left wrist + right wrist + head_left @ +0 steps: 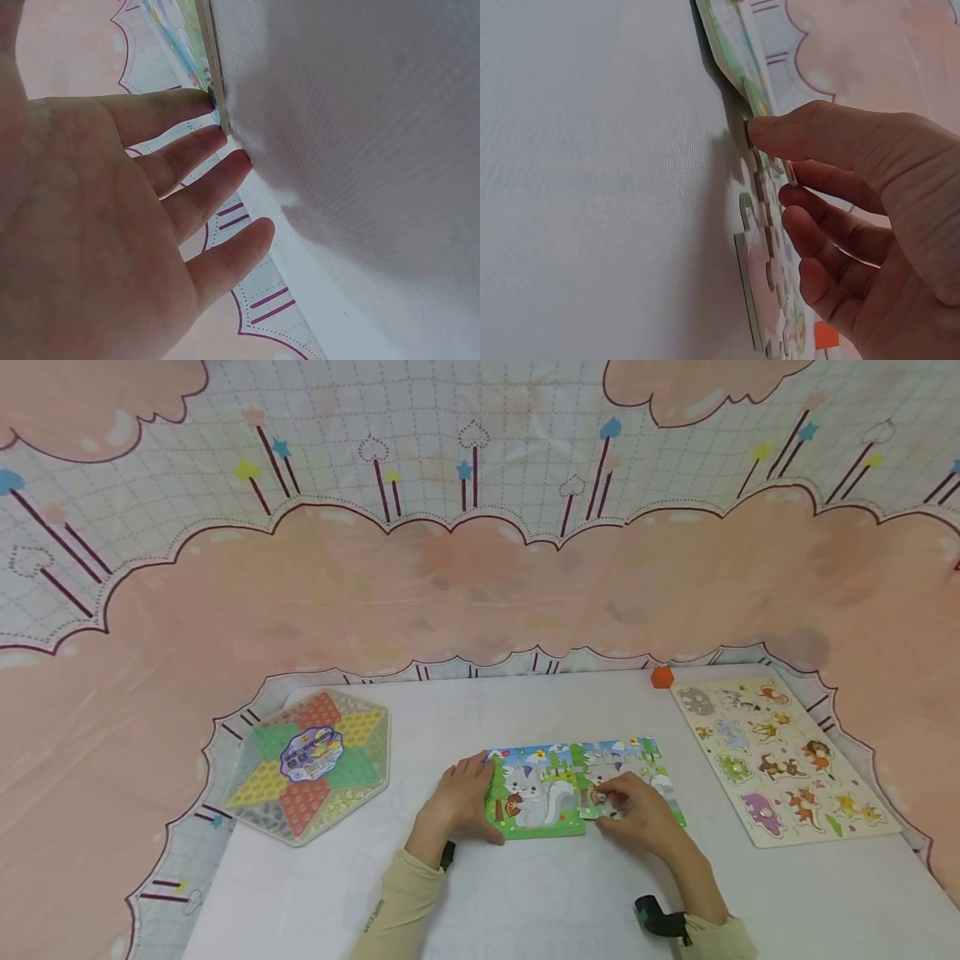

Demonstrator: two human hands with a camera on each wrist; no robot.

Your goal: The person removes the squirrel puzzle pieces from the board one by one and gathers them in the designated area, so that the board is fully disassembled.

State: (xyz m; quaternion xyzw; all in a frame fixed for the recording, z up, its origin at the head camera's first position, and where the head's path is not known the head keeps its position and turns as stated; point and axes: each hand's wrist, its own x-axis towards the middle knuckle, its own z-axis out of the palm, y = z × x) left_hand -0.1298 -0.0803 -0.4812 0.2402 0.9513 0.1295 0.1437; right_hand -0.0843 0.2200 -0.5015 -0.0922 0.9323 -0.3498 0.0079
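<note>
White table (525,893), pink cloud-print cloth draped behind and around it. Centre of the table: squirrel jigsaw puzzle (555,785), flat, partly assembled. Its left half, with the grey squirrel and green grass, is joined up; the right half looks patchy under the hand, can't tell how much is filled.

Left hand (465,797) lies on the puzzle's left edge, fingers straight and spread, nothing gripped. In the left wrist view the fingertips (214,142) touch the puzzle's edge (212,67) where it meets the table; the palm is open, facing the camera.

Right hand (637,810) is over the puzzle's right half, fingers curled, pinching a loose puzzle piece (600,800) between thumb and fingers. The piece sits at the lower middle of the puzzle, just right of the squirrel section, touching or just beside the joined part. In the right wrist view the forefinger (795,127) presses down on the piece row, and the knobbed pieces (754,277) lie flat on the table under the curled fingers. Whether the pinched piece is fully seated, can't tell.

Trays: hexagonal Chinese checkers board (311,764) at left, lying flat with a purple label at its centre, well apart from the left hand. Animal peg puzzle board (780,760) at right, animals sitting in its slots, well apart from the right hand. Small orange block (662,677) at the table's far edge, just beside the peg board's top corner.
</note>
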